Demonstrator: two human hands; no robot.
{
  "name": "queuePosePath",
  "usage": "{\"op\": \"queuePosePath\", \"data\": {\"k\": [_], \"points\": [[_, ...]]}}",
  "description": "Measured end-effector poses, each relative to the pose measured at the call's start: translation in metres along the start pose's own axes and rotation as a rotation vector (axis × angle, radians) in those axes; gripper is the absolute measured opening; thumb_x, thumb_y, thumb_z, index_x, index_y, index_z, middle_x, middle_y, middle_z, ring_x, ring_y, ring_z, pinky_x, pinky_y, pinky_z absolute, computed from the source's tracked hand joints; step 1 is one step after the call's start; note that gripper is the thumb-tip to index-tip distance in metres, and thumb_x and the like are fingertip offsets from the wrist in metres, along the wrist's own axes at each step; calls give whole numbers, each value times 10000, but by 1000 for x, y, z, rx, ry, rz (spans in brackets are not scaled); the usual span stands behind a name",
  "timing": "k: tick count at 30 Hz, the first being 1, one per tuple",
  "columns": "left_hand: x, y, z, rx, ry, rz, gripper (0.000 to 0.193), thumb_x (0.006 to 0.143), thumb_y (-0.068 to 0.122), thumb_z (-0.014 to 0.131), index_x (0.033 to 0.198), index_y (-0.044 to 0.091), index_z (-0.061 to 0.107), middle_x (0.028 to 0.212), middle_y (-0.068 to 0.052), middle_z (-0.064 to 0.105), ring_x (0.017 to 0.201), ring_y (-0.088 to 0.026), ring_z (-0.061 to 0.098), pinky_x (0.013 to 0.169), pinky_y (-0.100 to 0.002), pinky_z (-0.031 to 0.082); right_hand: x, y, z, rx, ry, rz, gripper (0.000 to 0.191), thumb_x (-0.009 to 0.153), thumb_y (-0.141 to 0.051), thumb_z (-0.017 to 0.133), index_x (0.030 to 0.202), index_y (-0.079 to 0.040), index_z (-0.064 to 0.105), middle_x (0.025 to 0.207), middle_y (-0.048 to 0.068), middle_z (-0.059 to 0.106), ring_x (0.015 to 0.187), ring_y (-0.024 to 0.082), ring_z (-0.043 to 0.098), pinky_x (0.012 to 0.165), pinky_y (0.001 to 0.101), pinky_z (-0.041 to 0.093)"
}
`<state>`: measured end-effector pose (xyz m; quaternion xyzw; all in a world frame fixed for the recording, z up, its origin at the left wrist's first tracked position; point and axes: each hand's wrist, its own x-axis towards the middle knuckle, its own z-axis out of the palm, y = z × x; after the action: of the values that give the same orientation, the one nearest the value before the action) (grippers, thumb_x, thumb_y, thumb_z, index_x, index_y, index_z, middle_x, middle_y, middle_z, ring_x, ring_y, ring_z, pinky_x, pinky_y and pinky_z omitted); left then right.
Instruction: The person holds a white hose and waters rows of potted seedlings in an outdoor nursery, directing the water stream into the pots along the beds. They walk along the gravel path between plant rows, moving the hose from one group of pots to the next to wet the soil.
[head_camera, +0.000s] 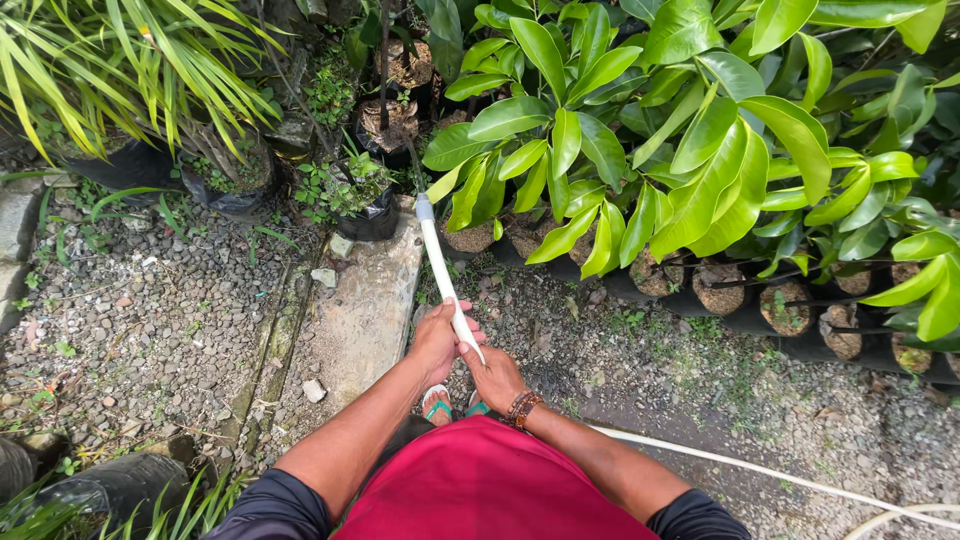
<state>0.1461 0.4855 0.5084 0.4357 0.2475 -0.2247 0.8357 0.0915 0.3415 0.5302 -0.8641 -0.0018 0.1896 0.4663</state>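
Note:
My left hand (437, 340) and my right hand (494, 375) both grip a white hose wand (438, 262) in front of my red shirt. The left hand holds it higher up, the right hand lower down, with beaded bracelets on the right wrist. The wand's grey tip (424, 206) points toward small potted plants in black bags (368, 215). The white hose (760, 468) trails off to the lower right across the gravel.
Broad-leaved plants (690, 150) in black bags stand in a row at the right. Long-leaved plants (110, 70) stand at the upper left. A concrete strip (365, 320) runs between gravel patches. My sandalled feet (437, 405) stand below the hands.

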Motion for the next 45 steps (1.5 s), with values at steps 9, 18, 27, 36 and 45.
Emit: {"op": "queuePosePath", "data": {"k": [9, 18, 27, 36, 45], "points": [[-15, 5, 26, 38, 69, -17, 451, 1081, 394, 349, 1251, 47, 581, 931, -127, 636, 805, -285, 705, 715, -419, 616, -6, 0, -22, 44, -11, -28, 541, 1025, -516, 478, 905, -53, 731, 566, 97, 580, 534, 253, 604, 551, 424, 477], [-16, 17, 48, -15, 132, 47, 501, 1075, 447, 388, 1246, 15, 577, 1022, -162, 644, 849, -305, 714, 731, -462, 637, -14, 18, -41, 50, 6, -84, 615, 1036, -556, 476, 787, -24, 657, 579, 99, 574, 556, 261, 594, 569, 431, 477], [-12, 19, 42, 38, 142, 76, 444, 1064, 431, 419, 1176, 39, 593, 958, -144, 624, 751, -293, 682, 686, -478, 625, -15, 8, -35, 170, -68, -34, 608, 1032, -553, 485, 736, -39, 621, 549, 49, 571, 490, 161, 588, 493, 367, 475], [35, 43, 14, 120, 109, -30, 376, 1060, 414, 371, 1243, 113, 503, 972, -168, 650, 774, -322, 711, 646, -463, 600, 36, -8, -15, 306, -74, 88, 561, 1047, -524, 482, 795, -36, 597, 578, 18, 536, 424, 130, 542, 408, 327, 439], [58, 110, -34, 207, -9, -234, 345, 1087, 391, 344, 1234, 105, 470, 1013, -149, 696, 795, -306, 729, 603, -407, 595, 74, -58, 31, -10, 139, 120, 596, 1009, -532, 488, 782, -8, 656, 599, 146, 566, 580, 306, 560, 591, 447, 447]]}}
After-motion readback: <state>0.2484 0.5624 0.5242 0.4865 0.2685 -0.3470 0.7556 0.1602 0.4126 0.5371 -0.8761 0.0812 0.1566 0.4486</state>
